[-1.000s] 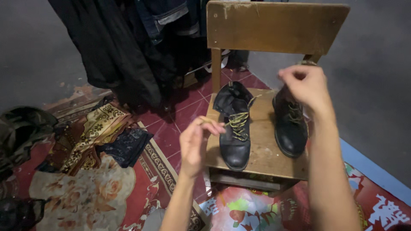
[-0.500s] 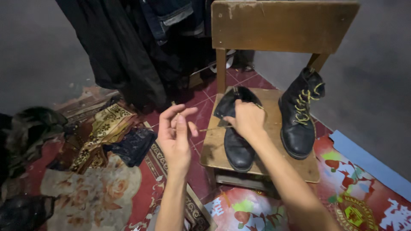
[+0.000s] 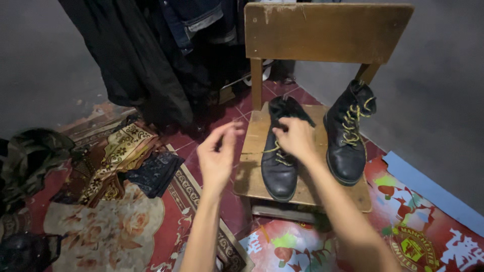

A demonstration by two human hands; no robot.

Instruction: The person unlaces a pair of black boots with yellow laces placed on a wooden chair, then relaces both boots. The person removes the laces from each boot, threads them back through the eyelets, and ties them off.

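Note:
Two black lace-up boots with yellow laces stand on a small wooden chair (image 3: 250,176). My right hand (image 3: 295,137) rests on the top of the left boot (image 3: 279,174) and pinches its yellow lace (image 3: 276,149) near the tongue. My left hand (image 3: 218,155) hovers beside the chair's left edge, blurred, fingers spread and nothing seen in them. The right boot (image 3: 348,143) stands upright and laced, apart from both hands.
The chair's backrest (image 3: 327,32) rises behind the boots. Dark clothes (image 3: 151,55) hang at the back left. Crumpled patterned cloths (image 3: 113,156) lie on a red floral rug (image 3: 101,226). A grey wall runs along the right, and a colourful printed mat (image 3: 418,236) lies below it.
My right hand dropped from the right boot to the left boot's laces. My left hand let its fingers spread and shifted slightly right. The taut lace between the hands has gone slack.

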